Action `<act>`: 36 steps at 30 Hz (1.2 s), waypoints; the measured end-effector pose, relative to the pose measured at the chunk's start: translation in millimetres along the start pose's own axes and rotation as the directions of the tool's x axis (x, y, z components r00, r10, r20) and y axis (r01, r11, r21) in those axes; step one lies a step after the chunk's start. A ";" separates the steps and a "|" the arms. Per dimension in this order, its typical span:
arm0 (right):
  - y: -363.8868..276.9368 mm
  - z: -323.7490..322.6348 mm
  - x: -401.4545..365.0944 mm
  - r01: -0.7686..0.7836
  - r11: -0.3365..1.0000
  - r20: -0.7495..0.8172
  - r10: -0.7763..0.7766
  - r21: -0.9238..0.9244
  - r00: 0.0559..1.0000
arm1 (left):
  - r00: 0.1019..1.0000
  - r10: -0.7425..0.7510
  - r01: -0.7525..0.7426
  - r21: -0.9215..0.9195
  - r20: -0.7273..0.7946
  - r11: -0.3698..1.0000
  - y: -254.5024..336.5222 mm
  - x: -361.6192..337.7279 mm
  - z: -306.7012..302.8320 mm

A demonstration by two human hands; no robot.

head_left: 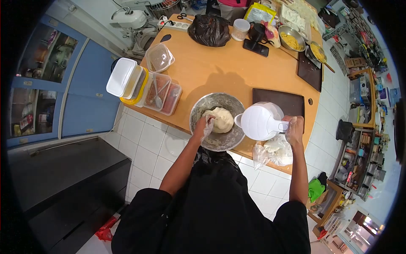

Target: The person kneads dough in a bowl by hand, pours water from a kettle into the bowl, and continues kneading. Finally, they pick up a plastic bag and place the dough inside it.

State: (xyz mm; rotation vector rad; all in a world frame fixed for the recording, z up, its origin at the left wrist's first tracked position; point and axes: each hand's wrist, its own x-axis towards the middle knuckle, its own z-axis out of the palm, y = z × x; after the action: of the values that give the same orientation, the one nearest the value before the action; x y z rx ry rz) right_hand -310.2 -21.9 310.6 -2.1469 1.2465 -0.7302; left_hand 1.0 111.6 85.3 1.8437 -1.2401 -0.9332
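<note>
A ball of pale dough (223, 120) sits in a metal bowl (200, 106) at the table's front edge. My left hand (204, 127), smeared with dough or flour, is inside the bowl with its fingers curled against the dough's left side. In my right hand (294, 128) is the handle of a pitcher (259, 121) with a white lid. The pitcher's spout reaches over the bowl's right rim; whether liquid is flowing cannot be made out. Beneath the pitcher's near side lies a clear plastic bag (277, 153) with something white in it.
A dark baking tray (279, 94) lies behind the pitcher. Plastic tubs (154, 91), one holding a spoon, stand at left. Farther back are a black bag (209, 30), a phone (256, 48) and a bowl of yellow food (298, 33). Another person (231, 9) stands across the table.
</note>
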 end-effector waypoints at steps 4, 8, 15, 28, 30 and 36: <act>-8.7 1.2 3.7 0.032 0.999 0.035 -0.033 0.007 0.999 | 1.000 0.002 -0.002 -0.023 -0.006 1.000 -2.2 1.2 2.3; -6.7 6.9 5.1 0.101 0.995 0.012 -0.101 -0.024 0.995 | 0.999 -0.040 0.040 0.000 0.022 0.999 3.0 0.2 -0.1; -14.6 10.9 6.1 0.079 0.993 0.059 -0.074 -0.083 0.996 | 1.000 -0.015 0.015 -0.037 0.007 0.999 -1.5 -0.7 2.5; -30.2 20.5 12.9 0.117 0.980 0.094 -0.103 -0.159 0.990 | 0.997 -0.066 0.067 -0.016 0.036 0.998 15.5 -5.6 -6.3; -31.3 21.2 13.8 0.122 0.978 0.103 -0.105 -0.172 0.989 | 0.998 -0.055 0.055 -0.008 0.033 0.998 18.3 -6.3 -7.7; -37.0 22.5 14.9 0.094 0.976 0.114 -0.072 -0.197 0.991 | 0.999 -0.035 0.035 -0.018 0.030 0.999 13.4 -6.9 -6.7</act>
State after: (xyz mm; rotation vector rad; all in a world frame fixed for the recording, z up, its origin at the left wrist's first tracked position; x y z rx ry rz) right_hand -266.5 -15.4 322.9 -2.3815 1.2261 -0.5335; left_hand -0.9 115.4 101.2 1.8487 -1.2170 -0.9915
